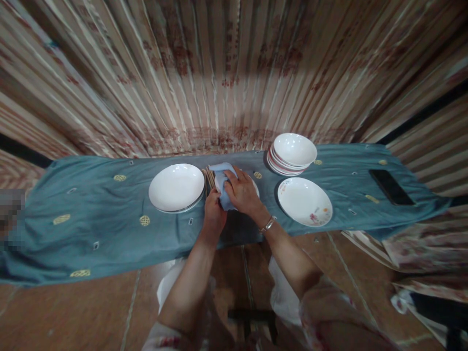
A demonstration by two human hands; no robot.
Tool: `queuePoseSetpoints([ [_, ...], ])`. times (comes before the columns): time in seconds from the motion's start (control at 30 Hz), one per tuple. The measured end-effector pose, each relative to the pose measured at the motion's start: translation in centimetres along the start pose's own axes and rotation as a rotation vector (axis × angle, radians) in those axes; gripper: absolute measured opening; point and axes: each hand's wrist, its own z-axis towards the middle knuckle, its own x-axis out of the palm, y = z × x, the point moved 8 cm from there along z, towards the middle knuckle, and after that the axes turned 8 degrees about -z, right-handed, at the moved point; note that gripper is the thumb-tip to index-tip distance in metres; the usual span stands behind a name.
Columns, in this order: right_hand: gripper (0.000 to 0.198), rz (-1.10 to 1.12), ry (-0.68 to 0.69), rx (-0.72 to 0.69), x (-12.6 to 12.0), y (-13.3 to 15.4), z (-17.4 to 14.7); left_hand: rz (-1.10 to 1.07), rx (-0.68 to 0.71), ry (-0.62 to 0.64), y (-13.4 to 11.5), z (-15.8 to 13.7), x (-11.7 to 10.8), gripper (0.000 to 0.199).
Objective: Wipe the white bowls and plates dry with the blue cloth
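Observation:
My right hand (242, 191) presses a light blue cloth (221, 170) onto a white plate (255, 187) at the middle of the table; the hand and cloth hide most of that plate. My left hand (213, 210) grips the plate's near left edge, under the cloth. Wooden chopsticks (209, 178) lie just left of the plate. A white plate (176, 187) rests further left, and a plate with a flower print (304, 201) lies to the right. Behind it stands a stack of white plates (291, 154).
A teal embroidered cloth (91, 214) covers the long narrow table. A black phone (391, 186) lies near the right end. Striped patterned curtains (226, 73) hang right behind the table. Tiled floor (73, 312) and my knees are below.

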Motion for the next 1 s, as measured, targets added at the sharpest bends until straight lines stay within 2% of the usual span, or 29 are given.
queuePoseSetpoints([
  [0.47,0.039,-0.003,0.062,0.098,1.6,-4.7,1.9,-0.021,0.013,-0.027,-0.3,-1.0,0.9,0.012],
  [0.63,0.036,-0.030,0.070,0.129,2.1,-6.1,1.5,-0.018,0.038,-0.003,-0.3,-0.9,0.8,0.010],
  [0.8,0.036,-0.083,0.099,0.171,2.4,-7.4,0.4,-0.014,0.049,-0.032,-0.2,-0.7,0.4,0.010],
  [1.0,0.037,-0.203,0.151,0.118,2.3,-7.8,-1.3,-0.003,0.036,-0.034,-0.2,-0.6,0.5,0.008],
])
